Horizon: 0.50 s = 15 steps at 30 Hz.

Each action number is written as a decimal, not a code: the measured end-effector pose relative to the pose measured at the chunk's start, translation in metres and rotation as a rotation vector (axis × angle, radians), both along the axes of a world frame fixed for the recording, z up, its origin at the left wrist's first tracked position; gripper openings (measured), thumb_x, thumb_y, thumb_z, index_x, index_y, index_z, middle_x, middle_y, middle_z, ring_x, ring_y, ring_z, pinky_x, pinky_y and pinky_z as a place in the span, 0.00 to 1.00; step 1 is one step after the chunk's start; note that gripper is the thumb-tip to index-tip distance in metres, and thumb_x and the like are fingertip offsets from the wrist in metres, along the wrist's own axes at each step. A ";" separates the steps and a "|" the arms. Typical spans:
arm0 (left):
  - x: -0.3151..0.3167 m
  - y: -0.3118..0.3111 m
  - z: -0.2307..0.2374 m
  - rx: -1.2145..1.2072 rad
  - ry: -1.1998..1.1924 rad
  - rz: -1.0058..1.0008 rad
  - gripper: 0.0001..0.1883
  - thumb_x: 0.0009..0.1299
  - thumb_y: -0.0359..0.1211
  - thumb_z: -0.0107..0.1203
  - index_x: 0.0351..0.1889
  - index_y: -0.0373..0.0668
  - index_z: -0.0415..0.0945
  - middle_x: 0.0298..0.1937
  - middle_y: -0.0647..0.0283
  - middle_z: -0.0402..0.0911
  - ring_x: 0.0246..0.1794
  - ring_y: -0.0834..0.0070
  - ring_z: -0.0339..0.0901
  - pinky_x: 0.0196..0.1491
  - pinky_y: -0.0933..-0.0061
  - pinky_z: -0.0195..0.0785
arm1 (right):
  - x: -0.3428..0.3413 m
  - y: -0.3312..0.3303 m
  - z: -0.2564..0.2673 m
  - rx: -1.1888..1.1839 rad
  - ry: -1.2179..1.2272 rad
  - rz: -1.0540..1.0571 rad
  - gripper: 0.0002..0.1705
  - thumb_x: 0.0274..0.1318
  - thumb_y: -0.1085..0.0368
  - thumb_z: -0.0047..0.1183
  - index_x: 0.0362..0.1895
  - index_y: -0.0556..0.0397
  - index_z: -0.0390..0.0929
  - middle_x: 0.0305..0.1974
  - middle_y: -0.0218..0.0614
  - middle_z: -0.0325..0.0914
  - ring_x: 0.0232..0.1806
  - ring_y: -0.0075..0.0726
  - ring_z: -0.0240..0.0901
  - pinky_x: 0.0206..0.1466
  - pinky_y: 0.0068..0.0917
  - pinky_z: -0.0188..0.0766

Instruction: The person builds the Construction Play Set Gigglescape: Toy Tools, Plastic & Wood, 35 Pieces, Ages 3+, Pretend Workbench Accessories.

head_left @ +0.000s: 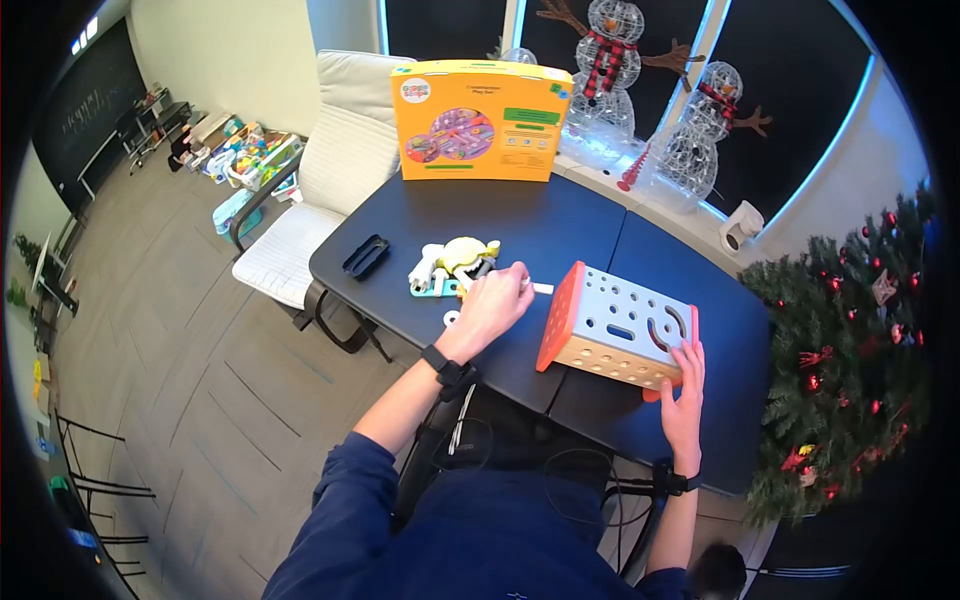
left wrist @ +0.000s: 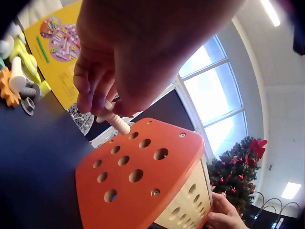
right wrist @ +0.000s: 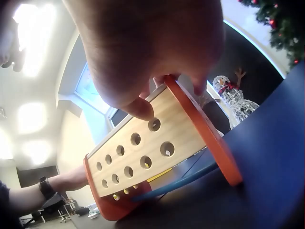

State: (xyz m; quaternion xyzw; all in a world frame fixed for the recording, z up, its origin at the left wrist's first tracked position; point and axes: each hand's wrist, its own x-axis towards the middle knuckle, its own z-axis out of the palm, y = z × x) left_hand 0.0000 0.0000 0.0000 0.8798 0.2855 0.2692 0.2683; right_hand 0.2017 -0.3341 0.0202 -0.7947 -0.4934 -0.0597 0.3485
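Observation:
My left hand (head_left: pixel 490 310) pinches a pale toy screw (left wrist: pixel 116 123) between thumb and fingers. In the left wrist view the screw's tip points at the holed red end panel (left wrist: pixel 138 176) of a toy workbench box (head_left: pixel 625 325). The box has a grey-blue top with holes and slots, pale wooden sides and red ends. My right hand (head_left: pixel 685 395) grips its far right end, thumb on the wooden side (right wrist: pixel 128 148) and fingers over the edge of the red end. Left of the box lies a heap of toy parts (head_left: pixel 460 258), with an orange gear (left wrist: pixel 9 88) among them.
A black tray (head_left: pixel 366 257) sits near the table's left edge, and a small white ring (head_left: pixel 452 317) near the front. The yellow packaging box (head_left: pixel 485 120) stands at the back. A chair (head_left: pixel 310 220) is on the left, a decorated tree (head_left: pixel 840 370) on the right.

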 end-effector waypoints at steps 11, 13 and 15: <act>0.026 -0.013 0.015 -0.020 -0.096 -0.008 0.12 0.81 0.36 0.57 0.48 0.34 0.77 0.32 0.45 0.87 0.34 0.43 0.86 0.40 0.46 0.78 | -0.002 -0.002 0.000 -0.008 0.002 -0.010 0.34 0.61 0.80 0.55 0.73 0.54 0.74 0.80 0.48 0.65 0.88 0.63 0.48 0.86 0.53 0.53; 0.027 -0.010 0.007 0.011 -0.123 -0.024 0.12 0.81 0.36 0.57 0.49 0.35 0.76 0.34 0.45 0.87 0.35 0.43 0.86 0.40 0.46 0.78 | -0.002 -0.002 0.000 -0.007 0.007 -0.009 0.35 0.61 0.80 0.56 0.73 0.53 0.74 0.80 0.48 0.65 0.88 0.63 0.48 0.86 0.53 0.53; 0.026 -0.011 0.008 0.010 -0.101 -0.035 0.10 0.82 0.35 0.57 0.48 0.36 0.74 0.40 0.45 0.88 0.37 0.40 0.86 0.39 0.42 0.78 | -0.002 -0.001 0.000 -0.001 0.009 -0.009 0.35 0.61 0.80 0.56 0.73 0.53 0.74 0.80 0.48 0.65 0.88 0.63 0.48 0.86 0.54 0.53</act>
